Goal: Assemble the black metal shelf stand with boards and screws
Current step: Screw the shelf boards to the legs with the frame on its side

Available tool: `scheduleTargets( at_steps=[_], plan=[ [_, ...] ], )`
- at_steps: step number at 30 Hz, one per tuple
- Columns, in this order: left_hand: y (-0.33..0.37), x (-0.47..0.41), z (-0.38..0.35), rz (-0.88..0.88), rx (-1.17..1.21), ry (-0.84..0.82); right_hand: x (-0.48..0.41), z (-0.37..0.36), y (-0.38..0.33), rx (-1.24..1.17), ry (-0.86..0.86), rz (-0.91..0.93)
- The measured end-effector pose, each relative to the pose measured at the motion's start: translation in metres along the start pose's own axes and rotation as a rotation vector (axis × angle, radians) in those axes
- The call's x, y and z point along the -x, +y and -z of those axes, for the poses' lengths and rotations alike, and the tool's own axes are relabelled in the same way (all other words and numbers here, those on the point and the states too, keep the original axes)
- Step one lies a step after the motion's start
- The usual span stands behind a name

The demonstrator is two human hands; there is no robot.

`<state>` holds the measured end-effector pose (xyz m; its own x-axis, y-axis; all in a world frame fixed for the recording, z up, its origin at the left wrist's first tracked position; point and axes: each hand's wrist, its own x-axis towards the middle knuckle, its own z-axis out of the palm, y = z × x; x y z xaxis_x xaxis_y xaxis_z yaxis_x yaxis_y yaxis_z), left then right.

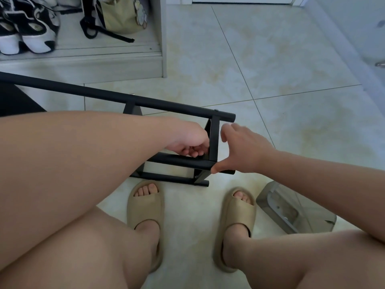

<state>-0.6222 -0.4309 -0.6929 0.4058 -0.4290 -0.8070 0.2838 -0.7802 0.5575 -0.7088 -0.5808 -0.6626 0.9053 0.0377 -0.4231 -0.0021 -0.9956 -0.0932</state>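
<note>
From the head camera, the black metal frame lies on its side on the tiled floor, just beyond the person's feet in tan slippers. Its long top tube runs from the left edge to the middle of the picture. The left hand reaches inside the frame's near end, fingers curled together against the inner side of the short crosspiece. Whether they pinch anything small cannot be told. The right hand is just outside that end, fingers spread apart and lifted, with the thumb stretched down against the end of the lower tube. A clear plastic packet with grey metal parts lies on the floor beside the right foot. Sneakers and a beige bag sit on a low shelf at upper left.
</note>
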Motion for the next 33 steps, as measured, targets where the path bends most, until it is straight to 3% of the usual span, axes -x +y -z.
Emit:
scheduleTargets(
  at_steps=[3, 9, 17, 27, 33],
  plan=[
    [0.000, -0.002, 0.008, 0.039, 0.158, 0.012, -0.002, 0.000, 0.002, 0.122, 0.126, 0.030],
    [-0.002, -0.003, 0.017, 0.071, 0.344, -0.050, -0.013, 0.003, 0.008, 0.128, -0.053, 0.028],
    [-0.008, 0.001, 0.017, 0.015, 0.271, -0.077, -0.020, 0.001, 0.010, 0.130, -0.112, 0.059],
    [-0.012, -0.014, 0.016, -0.055, 0.095, 0.122, -0.023, -0.001, 0.013, 0.073, -0.153, 0.064],
    [-0.015, -0.022, 0.018, -0.054, 0.120, 0.041, -0.024, -0.001, 0.012, 0.071, -0.164, 0.061]
  ],
)
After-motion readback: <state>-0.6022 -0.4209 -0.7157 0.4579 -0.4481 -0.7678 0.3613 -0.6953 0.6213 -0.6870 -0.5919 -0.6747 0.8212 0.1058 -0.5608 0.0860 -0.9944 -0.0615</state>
